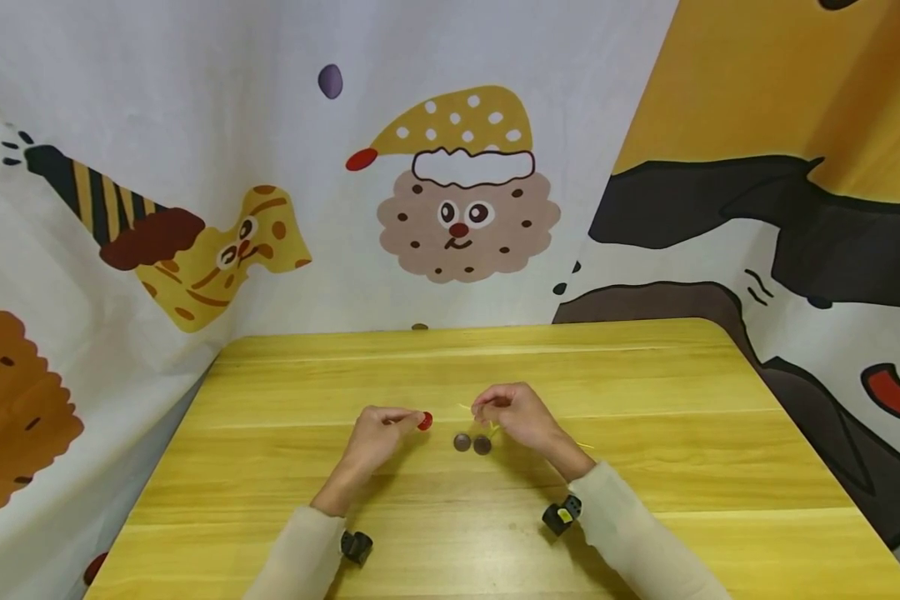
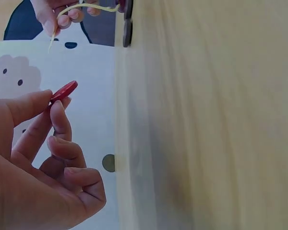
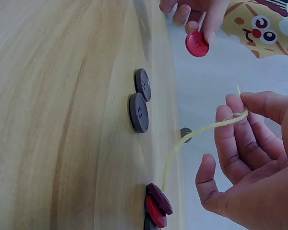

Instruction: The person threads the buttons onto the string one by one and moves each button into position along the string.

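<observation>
1. Cord (image 3: 204,128) up in the air, yellow, its tip poking just past the narrow pinch of the right hand (image 1: 521,417), thumb against finger!
2. Follow it down from that grip, and it runs into a button stack (image 3: 156,209), dark and red; some threading looks done, though whether every one is strung, I can't tell.
3. Across to the left hand (image 1: 381,433), thumb and fingers tight on a red button (image 3: 197,44), lifted off the table (image 1: 645,375), apart from the cord tip: not on yet, and surely the piece in play.
4. Loose on the wood, just nearer the wearer than the right fingertips, two dark buttons (image 3: 142,85) sit side by side, no cord through either; they look left to do.
</observation>
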The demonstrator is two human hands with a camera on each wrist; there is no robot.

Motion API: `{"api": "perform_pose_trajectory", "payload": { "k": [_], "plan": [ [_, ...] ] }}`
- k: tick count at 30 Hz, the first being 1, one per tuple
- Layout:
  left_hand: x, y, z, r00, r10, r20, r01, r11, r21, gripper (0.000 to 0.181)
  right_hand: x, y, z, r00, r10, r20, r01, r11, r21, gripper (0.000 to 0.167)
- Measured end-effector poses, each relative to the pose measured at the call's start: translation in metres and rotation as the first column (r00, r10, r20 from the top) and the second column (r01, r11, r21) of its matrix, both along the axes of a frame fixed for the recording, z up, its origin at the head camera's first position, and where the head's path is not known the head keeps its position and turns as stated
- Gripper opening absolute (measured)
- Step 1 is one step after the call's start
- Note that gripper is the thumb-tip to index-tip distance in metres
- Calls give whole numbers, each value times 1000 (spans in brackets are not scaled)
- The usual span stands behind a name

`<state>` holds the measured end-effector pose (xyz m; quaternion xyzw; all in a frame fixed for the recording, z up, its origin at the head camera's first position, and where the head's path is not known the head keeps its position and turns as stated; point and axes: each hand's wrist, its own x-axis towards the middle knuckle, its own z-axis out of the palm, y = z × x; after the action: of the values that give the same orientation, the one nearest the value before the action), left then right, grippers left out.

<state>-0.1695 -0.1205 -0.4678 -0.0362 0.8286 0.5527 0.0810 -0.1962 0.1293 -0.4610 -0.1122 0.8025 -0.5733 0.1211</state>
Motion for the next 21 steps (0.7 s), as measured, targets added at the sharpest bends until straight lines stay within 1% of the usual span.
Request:
{"api": "perform_pose_trajectory", "payload": {
  "k": [3, 5, 9, 13, 16, 21],
  "plan": [
    [-1, 3, 2, 1000, 11, 22, -12, 998, 55, 21, 1, 1, 1, 1000, -8, 1, 8, 1000, -9, 13],
    [-2, 6, 2, 999, 11, 36, -14, 997, 78, 21, 1, 1, 2, 1000, -8, 7, 8, 1000, -10, 13],
    [-3, 8, 2, 999, 14, 31, -17, 997, 76, 23, 2, 0, 2, 1000, -2, 8, 2, 1000, -10, 13],
    [-4, 11, 1, 999, 23, 42, -27, 993, 114, 24, 3, 0, 3, 1000, 9, -5, -9, 1000, -14, 14],
    [-3, 14, 2, 999, 15, 41, -21, 989, 146, 27, 4, 1, 3, 1000, 17, -16, -17, 1000, -13, 14],
    [-3, 19, 5, 999, 25, 36, -30, 988, 155, 27, 5, 0, 3, 998, 30, -48, -31, 1000, -7, 14]
  ]
}}
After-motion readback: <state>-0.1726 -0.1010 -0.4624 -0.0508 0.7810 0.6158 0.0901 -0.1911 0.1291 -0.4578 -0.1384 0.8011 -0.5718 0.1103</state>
